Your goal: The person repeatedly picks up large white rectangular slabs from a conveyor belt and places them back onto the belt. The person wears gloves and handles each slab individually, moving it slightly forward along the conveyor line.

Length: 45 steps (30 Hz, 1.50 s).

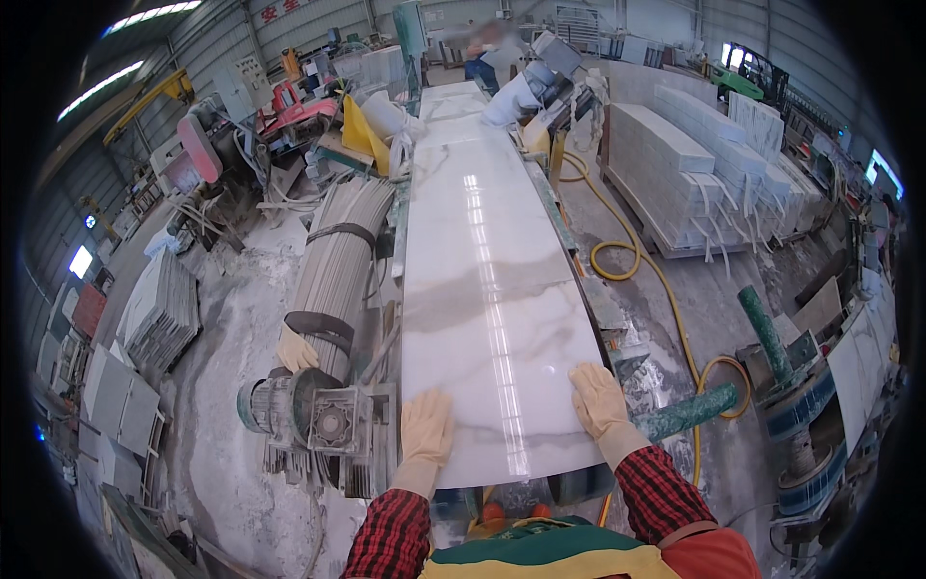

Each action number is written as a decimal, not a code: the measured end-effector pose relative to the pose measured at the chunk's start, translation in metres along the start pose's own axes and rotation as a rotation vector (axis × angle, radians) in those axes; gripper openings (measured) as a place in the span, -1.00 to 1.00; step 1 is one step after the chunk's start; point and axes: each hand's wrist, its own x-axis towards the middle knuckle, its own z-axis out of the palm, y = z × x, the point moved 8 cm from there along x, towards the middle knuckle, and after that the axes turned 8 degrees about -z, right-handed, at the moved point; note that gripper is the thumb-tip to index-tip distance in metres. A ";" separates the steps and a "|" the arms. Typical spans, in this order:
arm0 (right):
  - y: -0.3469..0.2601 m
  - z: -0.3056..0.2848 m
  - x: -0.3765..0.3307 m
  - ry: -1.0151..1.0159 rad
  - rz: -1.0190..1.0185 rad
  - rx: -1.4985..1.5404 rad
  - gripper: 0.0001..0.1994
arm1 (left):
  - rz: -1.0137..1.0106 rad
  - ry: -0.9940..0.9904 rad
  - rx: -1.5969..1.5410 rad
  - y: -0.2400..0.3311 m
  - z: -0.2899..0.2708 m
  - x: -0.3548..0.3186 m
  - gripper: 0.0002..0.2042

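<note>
A long, polished white marble slab (526,372) with grey-beige veins stretches away from me on a machine bed. My left hand (426,430), in a cream work glove, lies flat on its near left edge with the fingers pointing forward. On the near right edge rests my right hand (598,400), gloved the same way, its fingers stretched over the top surface. Neither hand is wrapped round anything. Thin cross lines run over the stone farther off; I cannot tell whether they are joints between pieces.
Left of the slab are a motor with gearbox (333,422), a strapped bundle of strips (338,256) and a loose glove (296,349). To the right lie a yellow hose (666,280), a green pipe (687,413) and stacked pale blocks (661,164). A person (479,69) stands beyond the far end.
</note>
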 end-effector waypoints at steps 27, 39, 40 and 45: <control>-0.015 -0.019 -0.007 0.025 0.005 0.010 -0.59 | 0.037 0.037 0.004 0.015 -0.018 -0.008 -0.62; -0.021 -0.022 -0.010 -0.001 0.026 0.055 -0.60 | -0.046 -0.053 -0.039 0.009 -0.015 -0.020 -0.55; -0.021 -0.022 -0.011 0.003 0.022 0.052 -0.60 | -0.024 -0.013 -0.023 0.012 -0.018 -0.020 -0.58; -0.020 -0.020 -0.018 0.034 0.005 0.017 -0.59 | 0.021 0.060 0.000 0.023 -0.029 -0.018 -0.64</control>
